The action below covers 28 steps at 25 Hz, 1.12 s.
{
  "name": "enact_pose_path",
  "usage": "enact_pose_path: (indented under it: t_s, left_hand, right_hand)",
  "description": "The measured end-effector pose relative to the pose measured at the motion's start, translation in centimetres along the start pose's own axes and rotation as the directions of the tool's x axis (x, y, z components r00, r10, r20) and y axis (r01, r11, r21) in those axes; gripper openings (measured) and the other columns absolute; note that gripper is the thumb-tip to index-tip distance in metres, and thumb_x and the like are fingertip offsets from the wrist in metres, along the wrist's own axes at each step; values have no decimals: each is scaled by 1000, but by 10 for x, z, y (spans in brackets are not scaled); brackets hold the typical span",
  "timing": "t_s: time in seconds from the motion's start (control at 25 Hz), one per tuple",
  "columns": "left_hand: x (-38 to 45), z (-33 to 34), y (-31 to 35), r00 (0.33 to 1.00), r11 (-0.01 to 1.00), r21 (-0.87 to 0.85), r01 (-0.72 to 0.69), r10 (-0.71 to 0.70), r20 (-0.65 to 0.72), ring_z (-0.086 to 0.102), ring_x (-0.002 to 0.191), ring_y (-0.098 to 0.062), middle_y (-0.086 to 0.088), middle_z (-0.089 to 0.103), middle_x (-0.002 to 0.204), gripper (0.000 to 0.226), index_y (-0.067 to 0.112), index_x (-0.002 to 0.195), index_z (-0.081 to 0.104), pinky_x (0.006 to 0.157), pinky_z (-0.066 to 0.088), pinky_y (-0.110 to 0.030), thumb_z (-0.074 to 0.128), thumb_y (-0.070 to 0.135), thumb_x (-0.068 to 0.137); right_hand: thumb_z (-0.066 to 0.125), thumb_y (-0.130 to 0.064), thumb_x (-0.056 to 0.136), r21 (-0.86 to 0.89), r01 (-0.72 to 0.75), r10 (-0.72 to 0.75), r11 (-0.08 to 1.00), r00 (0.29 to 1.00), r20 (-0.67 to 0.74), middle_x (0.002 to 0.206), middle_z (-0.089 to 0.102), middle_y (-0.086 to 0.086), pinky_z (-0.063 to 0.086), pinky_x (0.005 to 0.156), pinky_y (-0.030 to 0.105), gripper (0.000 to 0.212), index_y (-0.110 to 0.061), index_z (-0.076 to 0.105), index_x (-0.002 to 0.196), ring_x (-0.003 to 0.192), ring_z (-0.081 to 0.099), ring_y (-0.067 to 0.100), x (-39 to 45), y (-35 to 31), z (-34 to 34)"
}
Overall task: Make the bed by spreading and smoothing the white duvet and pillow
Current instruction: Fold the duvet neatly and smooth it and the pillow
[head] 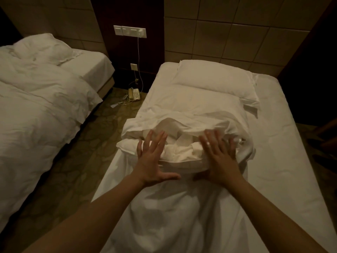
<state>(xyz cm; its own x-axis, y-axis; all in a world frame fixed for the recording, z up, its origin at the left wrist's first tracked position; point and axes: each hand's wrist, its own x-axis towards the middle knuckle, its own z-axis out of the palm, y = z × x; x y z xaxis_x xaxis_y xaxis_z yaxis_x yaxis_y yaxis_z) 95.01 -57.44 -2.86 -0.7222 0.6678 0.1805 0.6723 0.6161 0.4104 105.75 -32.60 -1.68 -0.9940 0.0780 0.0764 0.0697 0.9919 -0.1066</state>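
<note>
Pressing flat on the bunched duvet (182,152), left hand (153,161) and right hand (218,161) have fingers spread.

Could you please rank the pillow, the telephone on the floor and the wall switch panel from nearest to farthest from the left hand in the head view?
From the left hand, spread on the bunched duvet:
1. Telephone, on the floor just left of this bed.
2. Pillow, at the head of the bed; close to the telephone in distance, so that order is tentative.
3. Switch panel, high on the wall.
</note>
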Motion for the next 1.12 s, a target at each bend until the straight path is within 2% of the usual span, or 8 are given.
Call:
enact_pose_path:
  t_s: [0.16, 0.36, 0.52, 0.68, 0.76, 0.88, 0.96, 1.12]
  left_hand:
    - [-13, -20, 1, 988, 987, -29, 155, -155, 13, -25, 152, -15, 14, -13, 167, 137, 31, 160, -6, 122, -9, -52, 41, 104, 54]
    - [-49, -67, -14, 970, 970, 12, 242, -242, 35, -31, 150, -15, 13, -24, 165, 145, 30, 160, -15, 124, -4, -56, 41, 106, 50]
    - [-71, -91, -18, 978, 979, -10, 205, -204, 52, -30, 150, -17, 14, -25, 165, 149, 30, 160, -15, 123, -1, -59, 42, 108, 45]
    - [-111, -134, -46, 990, 990, -63, 128, -124, 62, -34, 148, -12, 17, -27, 163, 146, 36, 158, -17, 124, -5, -53, 45, 106, 46]
    - [-140, -166, -80, 992, 992, -75, 103, -97, 87, -34, 147, -12, 19, -30, 161, 143, 39, 156, -19, 124, -5, -52, 50, 104, 49]
    - [-175, -211, -130, 982, 982, -125, 143, -125, 139, -28, 150, -16, 17, -26, 164, 146, 38, 157, -18, 123, -2, -54, 51, 104, 48]
    - [-198, -243, -157, 977, 974, -184, 130, -95, 189, -23, 152, -17, 16, -22, 165, 146, 35, 159, -15, 124, 0, -51, 53, 103, 49]
    - [-241, -290, -207, 954, 967, -217, 133, -66, 293, 2, 155, -17, 10, -1, 169, 135, 32, 162, 4, 124, 10, -42, 56, 98, 57]
  right_hand:
    - [59, -96, 45, 32, -155, 155, 987, 988, 1, 170, -8, 2, -4, 118, 62, 151, -35, -22, 156, 155, -8, 28, 20, 1, -24]
    - [53, -102, 41, 35, -108, 105, 994, 992, 64, 165, -28, -3, -12, 117, 65, 154, -35, -27, 154, 151, -29, 24, -8, -49, -41]
    - [54, -102, 43, 80, -113, 111, 990, 993, 31, 163, -33, -4, -13, 119, 60, 153, -37, -33, 151, 149, -32, 23, -34, -108, -60]
    - [48, -105, 42, 181, -249, 250, 951, 968, 17, 164, -31, -8, -4, 121, 58, 148, -43, -36, 147, 152, -25, 22, -49, -189, -71]
    - [37, -108, 40, 233, -334, 345, 913, 939, -7, 160, -36, -10, -3, 121, 57, 143, -45, -41, 143, 152, -25, 22, -53, -242, -74]
    - [40, -105, 47, 353, -437, 474, 827, 880, -21, 161, -34, -13, -4, 120, 59, 138, -47, -35, 146, 151, -25, 22, -57, -325, -80]
    - [38, -104, 52, 423, -515, 579, 745, 815, -27, 163, -29, -14, 0, 120, 59, 133, -46, -30, 149, 153, -19, 23, -58, -387, -84]
    - [13, -110, 45, 497, -672, 754, 549, 655, 54, 167, -19, -9, 10, 121, 56, 138, -35, -16, 158, 155, -9, 22, -67, -466, -77]
